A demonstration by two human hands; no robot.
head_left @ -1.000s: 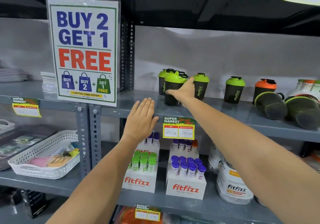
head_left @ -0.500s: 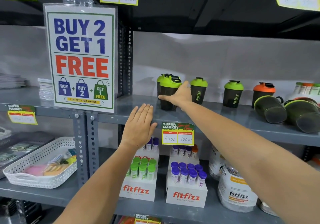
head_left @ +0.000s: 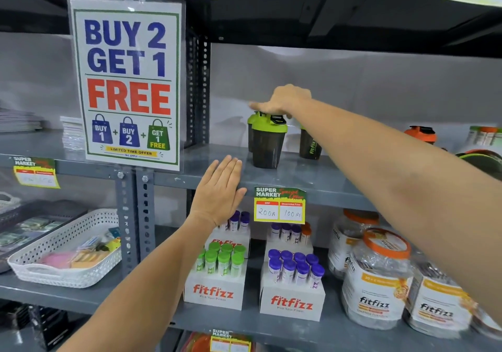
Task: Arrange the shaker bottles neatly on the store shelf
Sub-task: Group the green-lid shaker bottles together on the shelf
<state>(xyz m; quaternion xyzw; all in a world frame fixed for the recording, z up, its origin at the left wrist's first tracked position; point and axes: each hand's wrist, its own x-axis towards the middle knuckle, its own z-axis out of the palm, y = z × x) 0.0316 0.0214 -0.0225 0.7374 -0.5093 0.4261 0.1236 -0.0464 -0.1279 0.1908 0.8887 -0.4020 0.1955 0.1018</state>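
Observation:
A dark shaker bottle with a green lid (head_left: 267, 145) stands upright on the grey shelf (head_left: 298, 179). My right hand (head_left: 285, 101) lies over its lid from above, fingers curled around the top. A second green-lidded bottle (head_left: 250, 134) stands close behind it, mostly hidden. Another dark bottle (head_left: 309, 145) stands to the right, its lid hidden by my arm. An orange-lidded bottle (head_left: 421, 134) stands farther right. Bottles lying on their sides (head_left: 480, 158) show at the right edge. My left hand (head_left: 220, 191) is flat, fingers together, against the shelf's front edge.
A "Buy 2 Get 1 Free" sign (head_left: 126, 80) hangs on the upright post left of the bottles. A price tag (head_left: 279, 205) is clipped to the shelf edge. Below are fitfizz tube boxes (head_left: 292, 297), jars (head_left: 377, 283) and a white basket (head_left: 65, 254).
My right hand let go of the front bottle's side and rose onto its lid. The left hand stayed at the shelf edge. The camera moved slightly closer.

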